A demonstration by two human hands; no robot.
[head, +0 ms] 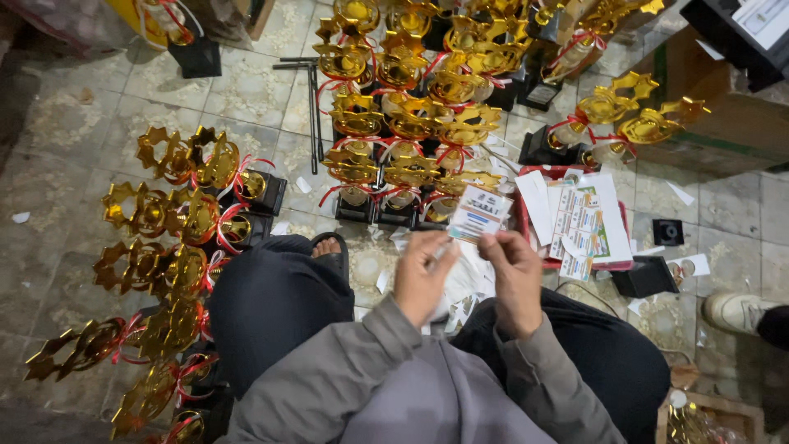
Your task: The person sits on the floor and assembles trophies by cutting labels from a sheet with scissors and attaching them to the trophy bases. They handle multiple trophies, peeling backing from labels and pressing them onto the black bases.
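So we've got a small printed label sheet (479, 212) pinched up in front of us, just above our knees. The right hand (516, 279) has its fingers (498, 244) closed on the sheet's lower edge, holding it upright so the printed side faces us, which looks like the easiest way to get at one sticker. The left hand (421, 284) is curled shut too, pinching what seems to be a thin white strip or backing at the sheet's lower left corner; we can't tell exactly what that bit is.

Under the sheet, between our legs, there's a heap of white paper scraps (460, 300) on the floor, so it makes sense the peeling happens right over it. Just right of the sheet sits a red tray (523, 222) stacked with more label sheets (579, 222), within easy reach of the right hand. Behind the sheet stands a tight block of gold trophies (403, 123) with red ribbons on black bases, lined up facing us. Well to the left of the sheet, another batch of gold trophies (164, 247) lies tipped on its side in a row, kept apart from the standing ones. Right of the sheet, past the tray, a couple of loose black bases (645, 275) sit on the tiled floor (74, 140), and someone else's white shoe (735, 312) pokes in at the far edge.
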